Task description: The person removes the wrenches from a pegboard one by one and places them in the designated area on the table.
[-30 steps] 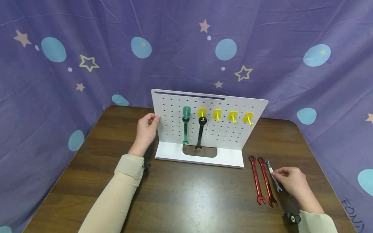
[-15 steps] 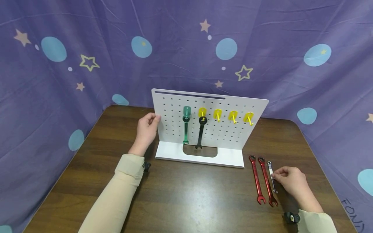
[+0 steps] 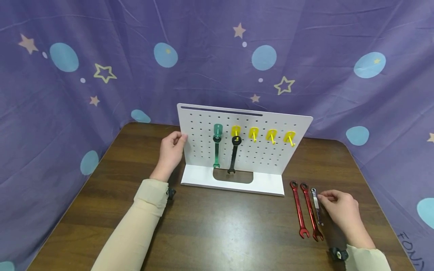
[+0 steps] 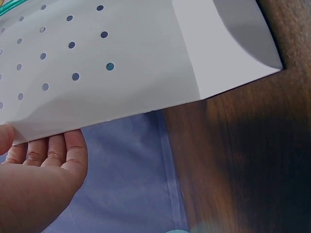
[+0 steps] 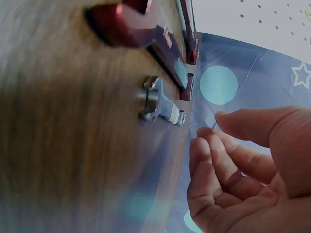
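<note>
One small silver wrench (image 3: 316, 204) is lying toward the table's (image 3: 203, 226) right edge, between two red wrenches (image 3: 310, 210) and the right hand (image 3: 342, 210), whose slightly parted thumb and fingertips are holding nothing. I am expecting it to feel light, rigid, rather slick and hardly fragile, its pale-banded middle seeming best for gripping. The left hand (image 3: 172, 148) is pinching the white pegboard's (image 3: 249, 151) left edge

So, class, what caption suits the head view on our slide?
Left grip holding a white pegboard, right grip empty beside a silver wrench.
</note>
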A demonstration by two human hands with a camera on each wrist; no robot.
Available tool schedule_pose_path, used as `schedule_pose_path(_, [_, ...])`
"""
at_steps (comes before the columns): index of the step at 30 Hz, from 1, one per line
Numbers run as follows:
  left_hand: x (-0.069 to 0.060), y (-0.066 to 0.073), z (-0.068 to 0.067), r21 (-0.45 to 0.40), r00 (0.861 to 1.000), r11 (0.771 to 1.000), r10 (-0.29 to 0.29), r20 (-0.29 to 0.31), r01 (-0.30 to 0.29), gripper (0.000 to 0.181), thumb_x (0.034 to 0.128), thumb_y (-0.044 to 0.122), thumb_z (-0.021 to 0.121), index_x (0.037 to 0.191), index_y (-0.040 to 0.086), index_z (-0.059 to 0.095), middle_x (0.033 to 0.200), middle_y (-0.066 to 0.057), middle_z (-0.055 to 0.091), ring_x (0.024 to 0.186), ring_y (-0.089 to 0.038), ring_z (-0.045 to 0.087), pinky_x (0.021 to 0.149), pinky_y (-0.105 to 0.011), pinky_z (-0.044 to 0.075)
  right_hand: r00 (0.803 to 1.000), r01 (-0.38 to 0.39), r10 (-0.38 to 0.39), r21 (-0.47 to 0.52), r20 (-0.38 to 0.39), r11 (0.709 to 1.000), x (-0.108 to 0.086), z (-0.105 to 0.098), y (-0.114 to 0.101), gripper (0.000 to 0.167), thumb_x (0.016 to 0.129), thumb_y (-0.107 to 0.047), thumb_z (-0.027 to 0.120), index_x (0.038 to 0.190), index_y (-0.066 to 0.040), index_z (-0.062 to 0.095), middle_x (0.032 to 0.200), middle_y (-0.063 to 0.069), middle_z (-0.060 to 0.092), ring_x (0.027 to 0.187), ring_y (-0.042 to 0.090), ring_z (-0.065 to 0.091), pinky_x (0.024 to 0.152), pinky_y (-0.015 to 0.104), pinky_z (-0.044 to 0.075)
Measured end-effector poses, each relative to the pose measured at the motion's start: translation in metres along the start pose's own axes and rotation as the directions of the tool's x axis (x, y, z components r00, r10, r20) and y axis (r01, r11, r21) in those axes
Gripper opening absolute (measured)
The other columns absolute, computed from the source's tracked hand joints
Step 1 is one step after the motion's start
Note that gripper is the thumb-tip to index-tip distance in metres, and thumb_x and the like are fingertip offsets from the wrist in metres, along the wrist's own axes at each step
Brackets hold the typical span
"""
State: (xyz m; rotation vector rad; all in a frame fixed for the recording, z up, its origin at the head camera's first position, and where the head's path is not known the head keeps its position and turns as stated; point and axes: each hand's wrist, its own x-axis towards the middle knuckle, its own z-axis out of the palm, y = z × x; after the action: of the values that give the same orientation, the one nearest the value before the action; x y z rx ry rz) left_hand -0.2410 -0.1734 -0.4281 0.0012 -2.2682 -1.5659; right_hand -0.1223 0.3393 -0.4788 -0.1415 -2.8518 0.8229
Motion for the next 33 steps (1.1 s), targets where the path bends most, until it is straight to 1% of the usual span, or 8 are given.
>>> schedule_pose_path(2, [0.000, 0.000, 0.000, -0.004, 1.000, 1.000, -0.001, 0.000, 0.001, 0.021, 0.1040, 0.015, 0.062, 0.099, -0.005, 0.069, 0.069, -0.007, 0.054, 0.058, -0.010, 0.040, 0.051, -0.024, 0.033, 1.000, 0.008, -0.008, 0.016, -0.016, 1.000, 0.000, 0.001, -0.002, 0.021, 0.094, -0.020, 0.075, 0.095, 0.001, 0.076, 0.081, 0.008, 0.073, 0.071, 0.020, 0.068, 0.064, 0.036, 0.047])
schedule_pose_path(5, [0.000, 0.000, 0.000, -0.014, 1.000, 1.000, 0.000, 0.000, 0.000, 0.021, 0.1038, 0.014, 0.062, 0.099, -0.005, 0.069, 0.070, -0.007, 0.055, 0.059, -0.011, 0.040, 0.051, -0.024, 0.033, 0.999, 0.024, -0.022, 0.049, -0.030, 0.999, 0.000, 0.003, -0.006, 0.020, 0.094, -0.018, 0.075, 0.097, 0.002, 0.075, 0.082, 0.008, 0.073, 0.070, 0.016, 0.066, 0.057, 0.026, 0.047])
schedule_pose_path(8, [0.000, 0.000, 0.000, -0.017, 1.000, 1.000, -0.001, -0.001, 0.001, 0.021, 0.1037, 0.014, 0.062, 0.098, -0.005, 0.069, 0.070, -0.008, 0.055, 0.059, -0.012, 0.040, 0.052, -0.024, 0.033, 0.998, 0.041, -0.038, 0.080, -0.040, 0.996, -0.001, 0.004, -0.012, 0.019, 0.094, -0.016, 0.075, 0.099, 0.002, 0.075, 0.084, 0.009, 0.073, 0.070, 0.016, 0.066, 0.055, 0.022, 0.048])
schedule_pose_path(10, [0.000, 0.000, 0.001, -0.016, 1.000, 1.000, 0.002, 0.001, -0.002, 0.021, 0.1037, 0.015, 0.062, 0.099, -0.005, 0.069, 0.070, -0.008, 0.056, 0.059, -0.012, 0.040, 0.052, -0.024, 0.033, 0.998, 0.049, -0.046, 0.090, -0.044, 0.995, -0.001, 0.005, -0.015, 0.019, 0.094, -0.016, 0.076, 0.100, 0.001, 0.075, 0.085, 0.009, 0.073, 0.072, 0.018, 0.067, 0.056, 0.022, 0.049])
schedule_pose_path(15, [0.000, 0.000, 0.000, -0.004, 1.000, 1.000, 0.005, 0.001, -0.005, 0.022, 0.1039, 0.015, 0.062, 0.099, -0.005, 0.069, 0.069, -0.006, 0.054, 0.058, -0.011, 0.040, 0.051, -0.024, 0.033, 0.998, 0.069, -0.067, 0.112, -0.019, 0.991, 0.000, 0.008, -0.022, 0.020, 0.095, -0.017, 0.075, 0.103, 0.000, 0.075, 0.089, 0.009, 0.073, 0.076, 0.021, 0.069, 0.060, 0.022, 0.051])
schedule_pose_path(22, [0.000, -0.001, 0.000, -0.004, 1.000, 1.000, 0.004, 0.002, -0.004, 0.022, 0.1040, 0.015, 0.062, 0.098, -0.005, 0.069, 0.069, -0.008, 0.054, 0.057, -0.009, 0.039, 0.050, -0.023, 0.033, 0.994, 0.110, -0.108, 0.139, -0.018, 0.984, 0.003, 0.011, -0.027, 0.015, 0.094, -0.014, 0.075, 0.101, -0.001, 0.075, 0.089, 0.008, 0.073, 0.076, 0.019, 0.068, 0.061, 0.020, 0.052])
schedule_pose_path(27, [0.000, -0.001, 0.000, -0.011, 1.000, 1.000, 0.002, 0.004, -0.002, 0.022, 0.1041, 0.015, 0.062, 0.099, -0.005, 0.069, 0.071, -0.012, 0.057, 0.057, -0.009, 0.040, 0.050, -0.023, 0.034, 0.994, 0.107, -0.109, 0.161, 0.005, 0.981, 0.004, 0.014, -0.031, 0.016, 0.094, -0.015, 0.076, 0.102, -0.001, 0.075, 0.089, 0.008, 0.073, 0.075, 0.017, 0.068, 0.061, 0.020, 0.052])
schedule_pose_path(33, [0.000, 0.000, 0.000, -0.003, 1.000, 1.000, -0.003, 0.010, 0.003, 0.022, 0.1043, 0.016, 0.061, 0.101, -0.005, 0.069, 0.074, -0.013, 0.058, 0.058, -0.009, 0.041, 0.051, -0.023, 0.035, 0.994, 0.092, -0.100, 0.184, 0.033, 0.979, 0.004, 0.019, -0.036, 0.017, 0.094, -0.015, 0.076, 0.104, -0.002, 0.075, 0.091, 0.008, 0.073, 0.078, 0.020, 0.068, 0.061, 0.024, 0.054])
